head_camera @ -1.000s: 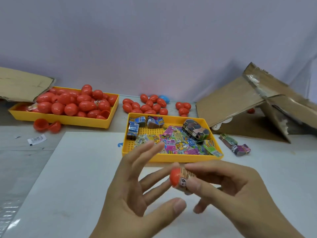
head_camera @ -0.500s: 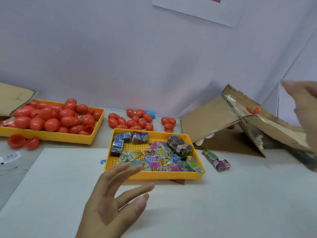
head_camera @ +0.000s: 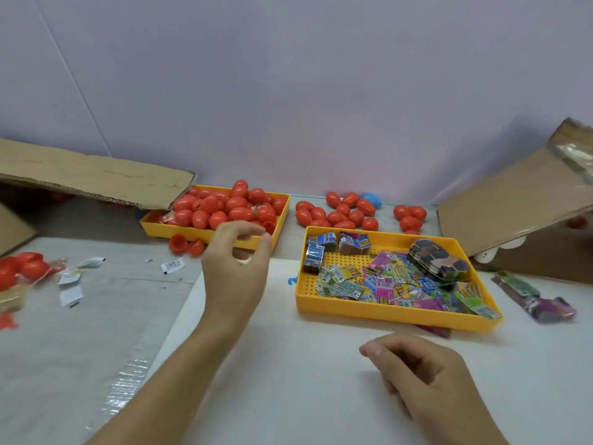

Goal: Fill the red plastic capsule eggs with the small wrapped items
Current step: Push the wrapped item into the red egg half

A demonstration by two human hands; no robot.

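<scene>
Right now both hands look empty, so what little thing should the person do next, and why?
Probably reach the left hand a bit further and pick a red egg from the tray of eggs. It hovers just in front of that tray with fingers loosely curled, holding nothing. The right hand is empty too, near the tray of wrapped items.

Plain lilac wall [head_camera: 288, 91] — pale grey-white tabletop [head_camera: 80, 348], even soft light.

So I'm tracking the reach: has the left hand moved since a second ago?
Yes. The left hand went from just before the wrapper tray leftward and away, to the egg tray.
</scene>
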